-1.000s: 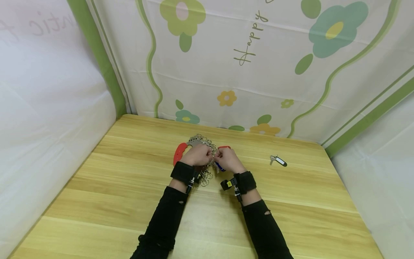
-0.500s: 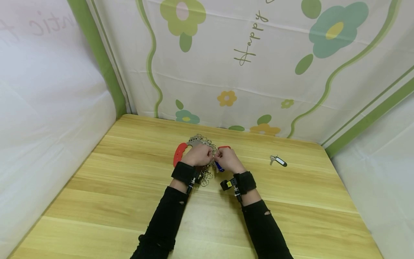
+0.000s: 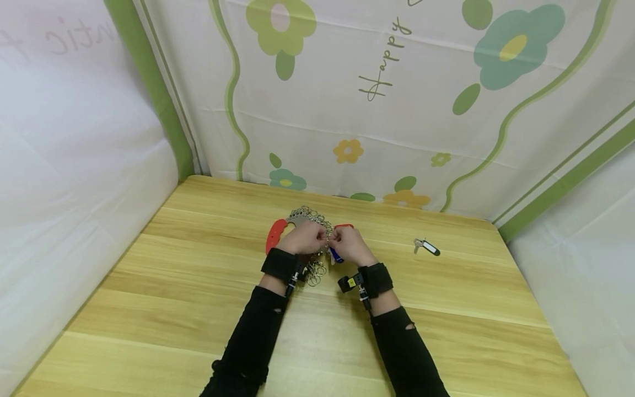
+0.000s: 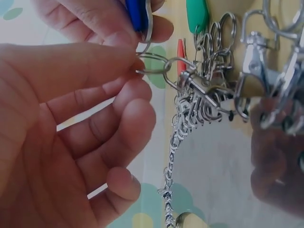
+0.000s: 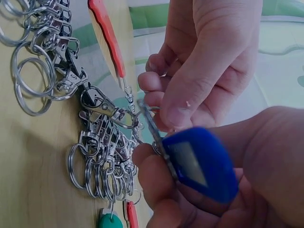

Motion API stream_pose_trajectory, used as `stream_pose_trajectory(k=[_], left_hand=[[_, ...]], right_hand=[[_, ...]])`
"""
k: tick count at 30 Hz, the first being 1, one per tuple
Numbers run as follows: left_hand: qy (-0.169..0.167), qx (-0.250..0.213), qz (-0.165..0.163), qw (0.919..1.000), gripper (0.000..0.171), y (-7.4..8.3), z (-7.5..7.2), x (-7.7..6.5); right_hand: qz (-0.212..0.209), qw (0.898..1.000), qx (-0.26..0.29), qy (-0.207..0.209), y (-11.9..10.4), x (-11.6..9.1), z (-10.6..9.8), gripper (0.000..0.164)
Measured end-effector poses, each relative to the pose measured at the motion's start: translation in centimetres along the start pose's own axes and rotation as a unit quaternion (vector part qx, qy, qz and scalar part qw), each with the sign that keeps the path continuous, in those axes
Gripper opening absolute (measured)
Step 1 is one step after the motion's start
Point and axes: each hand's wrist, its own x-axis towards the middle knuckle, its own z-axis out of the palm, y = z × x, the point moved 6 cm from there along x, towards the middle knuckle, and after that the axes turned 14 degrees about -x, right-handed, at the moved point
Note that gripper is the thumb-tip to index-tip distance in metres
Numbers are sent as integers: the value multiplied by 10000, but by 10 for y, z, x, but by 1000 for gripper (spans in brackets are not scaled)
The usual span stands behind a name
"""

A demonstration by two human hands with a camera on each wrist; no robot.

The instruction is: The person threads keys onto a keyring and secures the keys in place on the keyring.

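My left hand (image 3: 305,238) pinches a metal split ring (image 4: 154,64) between thumb and forefinger. That ring hangs from a swivel clasp (image 4: 202,88) on a large key holder with a grey metal plate and red handle (image 3: 275,236). Close against it, my right hand (image 3: 349,243) holds a blue key tag (image 5: 202,164) with a key (image 5: 154,128) by the split ring. Fingers partly hide where the key meets the ring, so whether it is threaded on cannot be seen.
Several clasps with bare rings (image 5: 102,175) line the key holder. A green tag (image 4: 197,16) and a red tag (image 3: 344,225) hang among them. A key with a black tag (image 3: 430,248) lies to the right on the wooden table (image 3: 471,286). Patterned cloth (image 3: 317,110) stands behind.
Both hands stay together in the same spot. The blue tag under my right hand has shifted slightly; the key with the black tag has not moved.
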Motion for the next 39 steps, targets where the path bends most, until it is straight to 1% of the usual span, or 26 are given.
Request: stream_pose_trajectory(k=[3,5,7,11,14,19,24,35,39], left_hand=[[-75,-101,28,9999,20,-1,0,0],[-119,-124,58,9998,17,-2,1,1],[-148,-136,94,9998,20,-3,1,1],[-230,-74,285,9993,24,-3,0,1],[-242,-42,363,9990,22,-2,-1,1],[-194,78,211,9996,24,-2,0,1],[-71,190,137,9997,24,-1,0,1],[-24,173,20,9998,27,0,1,2],[21,171,-16,9998,32,0,1,2]], right_hand=[[33,10000,41,4,1,0,0,13],[38,10000,45,31,1,0,-1,14],[27,10000,46,61,0,0,-2,15],[40,9999,73,73,-1,0,-2,15],[50,9999,104,80,0,0,-2,13],[6,9999,79,89,-1,-1,-3,15],[-69,9999,86,62,-2,-1,-3,17],[-151,9998,48,82,-5,-1,-4,15],[-152,9998,-10,122,-5,0,-4,13]])
